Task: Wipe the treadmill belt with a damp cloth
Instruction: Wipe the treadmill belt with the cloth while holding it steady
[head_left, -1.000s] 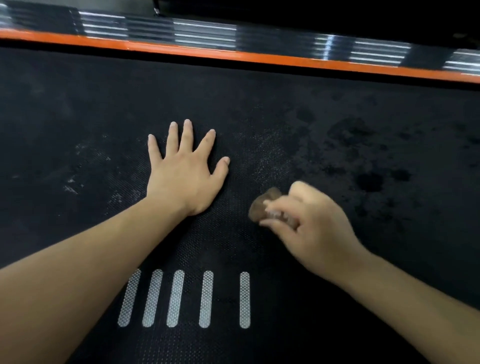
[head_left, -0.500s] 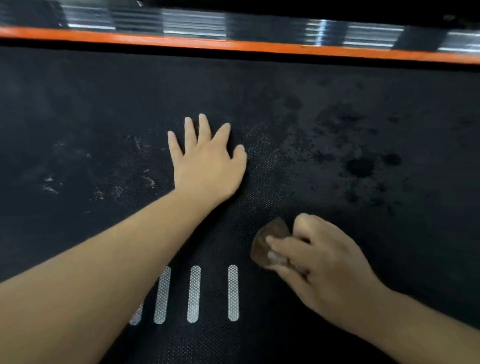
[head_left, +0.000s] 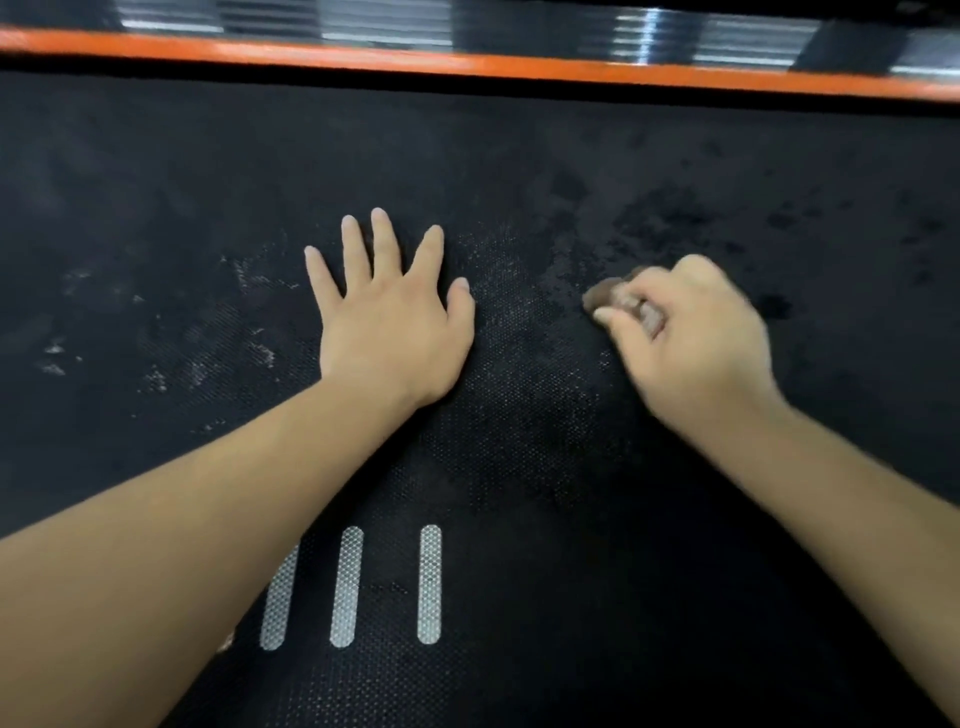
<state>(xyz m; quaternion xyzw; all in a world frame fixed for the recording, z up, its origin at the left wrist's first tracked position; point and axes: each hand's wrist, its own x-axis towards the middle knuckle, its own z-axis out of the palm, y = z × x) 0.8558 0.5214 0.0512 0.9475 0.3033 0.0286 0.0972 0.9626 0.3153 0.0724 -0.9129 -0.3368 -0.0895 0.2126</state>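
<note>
Right hand (head_left: 691, 338): fingers (head_left: 618, 314) curled tight round a small brown cloth (head_left: 602, 296), wadded up, only its left end showing past the knuckles, all a little blurred. Cloth down against the black treadmill belt (head_left: 156, 171), right of centre, at the edge of a patch of dark wet blotches (head_left: 660, 218). Left hand (head_left: 395, 332): fingers (head_left: 382, 239) straight and spread wide, palm flat on the belt, holding nothing, near the cloth but apart from it. Left of that hand, pale smudges (head_left: 249, 280) on the weave. Nearer the body, between the forearms, white stripes (head_left: 429, 582) on the belt, the leftmost partly hidden by the left forearm. Along the far edge, an orange strip (head_left: 467, 65), then a ribbed side rail (head_left: 384, 21).
</note>
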